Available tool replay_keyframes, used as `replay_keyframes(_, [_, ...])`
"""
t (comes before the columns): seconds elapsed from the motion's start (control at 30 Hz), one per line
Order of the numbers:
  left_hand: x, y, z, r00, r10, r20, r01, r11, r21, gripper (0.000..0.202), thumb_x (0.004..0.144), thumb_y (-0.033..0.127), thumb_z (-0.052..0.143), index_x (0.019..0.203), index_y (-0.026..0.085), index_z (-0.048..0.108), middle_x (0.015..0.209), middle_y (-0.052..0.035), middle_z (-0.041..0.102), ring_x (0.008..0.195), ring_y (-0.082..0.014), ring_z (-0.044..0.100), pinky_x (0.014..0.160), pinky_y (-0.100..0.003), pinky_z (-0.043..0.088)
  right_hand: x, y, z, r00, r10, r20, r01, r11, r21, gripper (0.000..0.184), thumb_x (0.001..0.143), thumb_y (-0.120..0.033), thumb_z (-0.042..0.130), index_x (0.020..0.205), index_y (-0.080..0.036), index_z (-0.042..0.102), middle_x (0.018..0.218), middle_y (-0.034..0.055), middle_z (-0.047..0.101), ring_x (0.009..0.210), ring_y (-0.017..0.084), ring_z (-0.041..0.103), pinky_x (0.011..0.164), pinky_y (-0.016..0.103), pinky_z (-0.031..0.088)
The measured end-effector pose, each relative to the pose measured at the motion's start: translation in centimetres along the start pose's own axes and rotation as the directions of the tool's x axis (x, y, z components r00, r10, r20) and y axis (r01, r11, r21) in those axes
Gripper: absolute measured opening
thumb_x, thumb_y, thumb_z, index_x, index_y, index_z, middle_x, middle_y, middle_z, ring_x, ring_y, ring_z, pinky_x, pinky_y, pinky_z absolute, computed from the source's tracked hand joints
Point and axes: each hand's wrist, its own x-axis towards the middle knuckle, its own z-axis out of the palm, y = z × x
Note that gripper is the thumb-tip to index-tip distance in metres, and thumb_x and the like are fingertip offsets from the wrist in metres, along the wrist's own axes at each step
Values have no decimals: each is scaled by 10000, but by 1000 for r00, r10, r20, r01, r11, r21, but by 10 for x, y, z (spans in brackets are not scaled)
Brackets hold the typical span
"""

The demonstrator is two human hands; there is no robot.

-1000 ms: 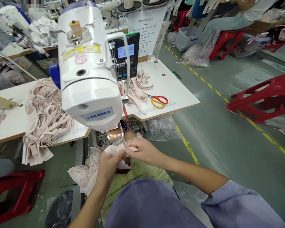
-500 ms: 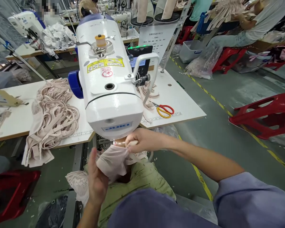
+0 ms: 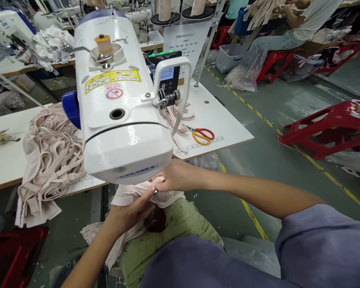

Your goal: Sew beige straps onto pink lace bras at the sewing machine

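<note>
Under the head of the white sewing machine (image 3: 127, 148), both hands meet at a pale pink garment piece (image 3: 123, 197) with lace parts. My left hand (image 3: 132, 214) grips its near side, fingers together and pointing right. My right hand (image 3: 175, 176) pinches the garment's edge beside the left fingertips; its fingers are partly hidden by the machine head. A small shiny bit shows between the fingertips, too small to name. More of the pale fabric (image 3: 121, 248) hangs down beside my lap. The needle area is hidden behind the machine head.
A heap of pale pink strapped garments (image 3: 52, 148) hangs over the left table edge. Scissors (image 3: 203, 136) with red and yellow handles lie on the white table (image 3: 228, 128), near pale straps (image 3: 180, 116). Red stools (image 3: 327, 128) stand right; a person (image 3: 303, 28) sits farther back.
My left hand has moved up and right, from an opened hold below the garment to gripping it beside my right hand. The view has shifted, so the machine sits farther left.
</note>
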Motion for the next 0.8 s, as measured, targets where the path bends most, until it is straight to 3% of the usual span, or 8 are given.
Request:
replay_keyframes(0.07, [4,8,-5,999,-37,15,37,999,12,603,849,327,672,1427,310,500,1053,-66,761,921,-267,706,912,-333,518,-4,7,4,999,-44,15,45,997,-58,147,837,-213,601,912,-189,725,761,30,666,659,163,553,614,288,395])
replay_keyframes(0.13, [9,19,-11,997,-79,11,78,997,22,618,867,314,639,1458,283,461,1032,-79,758,925,-257,700,850,-296,525,-10,17,14,984,-145,-101,133,985,-113,199,880,-272,600,1036,-202,701,1030,87,669,914,221,593,781,345,455])
replay_keyframes(0.2, [14,29,-16,993,-115,-11,115,993,31,606,873,298,619,1459,278,464,1026,-87,753,931,-256,692,830,-288,518,-16,27,25,940,-235,-248,198,966,-166,235,913,-312,582,1104,-209,670,1202,123,606,1127,264,524,926,419,432])
replay_keyframes(0.33, [21,38,-22,990,-137,-43,138,990,8,591,864,275,610,1442,286,488,1036,-98,742,966,-274,674,835,-309,504,-18,37,37,890,-250,-380,223,968,-116,160,941,-259,557,934,-211,709,1081,84,645,1071,227,551,931,398,432])
replay_keyframes(0.47, [23,41,-21,985,-169,-37,168,985,-33,600,871,239,596,1454,298,469,1101,-97,731,968,-269,670,774,-288,500,-11,34,30,905,-224,-361,229,973,-27,73,871,-192,664,872,-194,737,957,52,682,991,201,590,898,355,450])
replay_keyframes(0.6, [22,50,-16,968,-250,-38,250,968,3,579,886,260,584,1453,302,471,1144,-101,722,775,-230,677,602,-263,457,-10,35,30,910,-220,-351,231,973,-11,69,866,-193,674,875,-204,742,961,45,688,998,195,596,917,357,450])
replay_keyframes(0.67, [21,56,-14,960,-276,-39,277,961,23,562,897,276,573,1451,289,475,1091,-100,738,673,-206,659,521,-257,408,-15,39,37,881,-249,-401,255,966,-39,101,901,-234,636,923,-208,730,1015,60,683,1029,201,593,932,370,452])
replay_keyframes(0.8, [18,58,-15,959,-282,-3,282,959,42,561,915,297,553,1466,260,449,1006,-90,750,615,-179,647,446,-241,347,-25,50,54,771,-435,-466,373,900,-224,204,938,-199,538,1093,-211,671,1094,79,677,1099,194,577,1003,391,439])
